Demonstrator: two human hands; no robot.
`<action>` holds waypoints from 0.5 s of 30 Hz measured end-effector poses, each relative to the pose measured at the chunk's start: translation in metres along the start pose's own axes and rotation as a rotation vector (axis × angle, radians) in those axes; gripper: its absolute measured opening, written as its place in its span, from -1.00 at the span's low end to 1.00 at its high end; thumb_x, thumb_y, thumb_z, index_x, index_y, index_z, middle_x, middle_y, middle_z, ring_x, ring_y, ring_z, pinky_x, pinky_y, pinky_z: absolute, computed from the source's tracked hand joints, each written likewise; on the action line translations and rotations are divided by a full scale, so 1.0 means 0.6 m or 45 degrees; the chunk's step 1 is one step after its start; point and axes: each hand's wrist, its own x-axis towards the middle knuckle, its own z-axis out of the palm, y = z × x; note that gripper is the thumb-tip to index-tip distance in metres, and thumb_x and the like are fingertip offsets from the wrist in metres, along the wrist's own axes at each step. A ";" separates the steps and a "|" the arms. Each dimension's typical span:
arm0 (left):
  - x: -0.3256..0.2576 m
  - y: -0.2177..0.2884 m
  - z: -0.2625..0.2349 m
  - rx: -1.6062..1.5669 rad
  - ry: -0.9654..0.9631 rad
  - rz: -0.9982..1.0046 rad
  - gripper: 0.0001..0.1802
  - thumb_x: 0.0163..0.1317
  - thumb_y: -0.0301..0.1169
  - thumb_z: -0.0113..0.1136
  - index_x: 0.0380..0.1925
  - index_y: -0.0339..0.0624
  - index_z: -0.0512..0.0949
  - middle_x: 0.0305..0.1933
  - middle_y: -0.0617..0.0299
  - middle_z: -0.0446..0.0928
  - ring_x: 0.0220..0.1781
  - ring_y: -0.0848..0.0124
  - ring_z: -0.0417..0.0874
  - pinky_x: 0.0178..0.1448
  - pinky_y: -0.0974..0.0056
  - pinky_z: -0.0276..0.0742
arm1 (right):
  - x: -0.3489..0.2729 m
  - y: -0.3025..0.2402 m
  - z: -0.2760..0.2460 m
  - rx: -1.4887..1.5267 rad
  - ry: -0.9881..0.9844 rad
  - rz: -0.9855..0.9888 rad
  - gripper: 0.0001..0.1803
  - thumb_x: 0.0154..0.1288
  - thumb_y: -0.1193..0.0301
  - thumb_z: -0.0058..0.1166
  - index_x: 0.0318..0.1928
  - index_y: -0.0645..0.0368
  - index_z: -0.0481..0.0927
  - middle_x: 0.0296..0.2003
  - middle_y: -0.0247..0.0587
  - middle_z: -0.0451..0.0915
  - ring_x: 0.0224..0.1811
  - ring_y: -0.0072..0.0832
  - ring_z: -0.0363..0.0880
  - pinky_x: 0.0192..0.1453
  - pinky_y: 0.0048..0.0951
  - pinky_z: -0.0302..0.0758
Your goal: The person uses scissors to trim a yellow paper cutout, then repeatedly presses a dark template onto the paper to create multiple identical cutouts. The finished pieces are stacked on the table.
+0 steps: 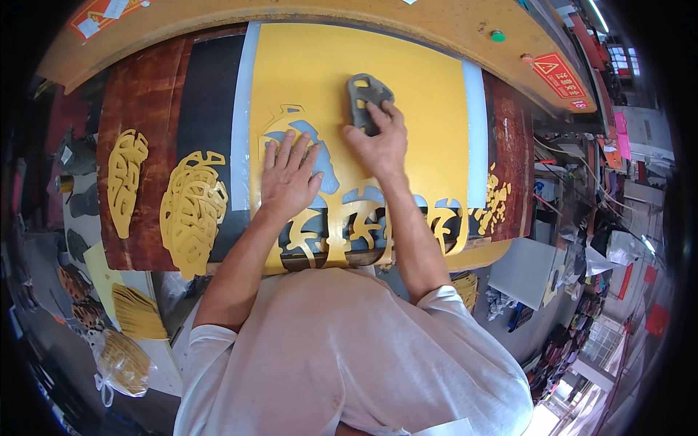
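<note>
A large yellow sheet (pixel 305 69) lies on a pale board (pixel 474 131) before me. Holes are cut along its near edge, and thin strips between them hang over the table's edge. My left hand (pixel 291 173) rests flat with fingers spread on the sheet's left part, beside a cut-out opening. My right hand (pixel 379 145) grips a dark cutting die (pixel 360 93) with openings in it, over the uncut middle of the sheet. Its fingers hide the die's near right part. Whether the die touches the sheet I cannot tell.
An orange machine beam (pixel 436 36) with a green button (pixel 497 35) spans the far side. Left lie a pile of yellow cut pieces (pixel 193 218) and a smaller stack (pixel 126 185). Small yellow scraps (pixel 496 202) lie at right. A plastic bag (pixel 123 363) sits lower left.
</note>
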 end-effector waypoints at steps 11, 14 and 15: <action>0.000 -0.003 0.002 -0.045 0.059 0.006 -0.33 0.36 -0.05 0.34 0.45 0.04 0.55 0.63 0.19 0.35 0.74 0.09 0.17 0.75 -0.25 -0.03 | -0.012 -0.017 0.017 -0.262 -0.273 -0.123 -0.15 0.13 0.00 0.51 0.43 -0.02 0.63 0.58 0.09 0.26 0.54 0.29 0.24 0.56 0.13 0.35; 0.000 -0.003 0.000 -0.033 0.044 -0.001 -0.32 0.37 -0.03 0.33 0.45 0.06 0.55 0.64 0.20 0.34 0.74 0.10 0.16 0.75 -0.24 -0.05 | -0.014 -0.018 0.017 -0.226 -0.247 -0.113 -0.13 0.12 0.00 0.51 0.45 -0.03 0.61 0.58 0.11 0.25 0.55 0.29 0.22 0.57 0.14 0.33; 0.000 -0.004 0.000 -0.026 0.047 0.001 -0.32 0.37 -0.02 0.32 0.46 0.06 0.54 0.65 0.20 0.34 0.74 0.10 0.16 0.76 -0.24 -0.06 | -0.017 -0.021 0.022 -0.332 -0.261 -0.134 -0.13 0.11 0.04 0.50 0.46 -0.02 0.58 0.59 0.12 0.22 0.56 0.30 0.19 0.56 0.18 0.32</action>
